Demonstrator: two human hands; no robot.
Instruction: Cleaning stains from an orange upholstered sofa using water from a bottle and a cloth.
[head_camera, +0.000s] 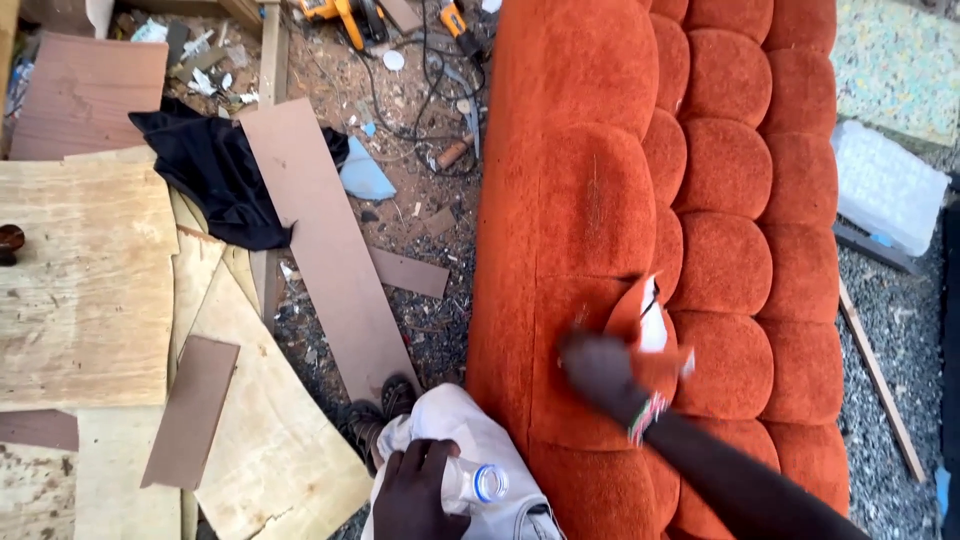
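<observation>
A large piece of tufted orange upholstery (700, 200) lies in front of me, padded in rounded sections. My right hand (600, 370), blurred by motion, rests on it and grips a loose flap of orange fabric (650, 330) with a white underside. A beaded band circles that wrist. My left hand (415, 495) sits low at my lap and holds a clear plastic bottle (470, 483) with a blue cap, lying on its side against my pale trousers.
Plywood sheets (85, 280) and brown board strips (325, 240) cover the ground at left, with a black cloth (215, 170). Yellow power tools and cables (400, 30) lie at the top. Foam (885, 185) and gravel sit at right.
</observation>
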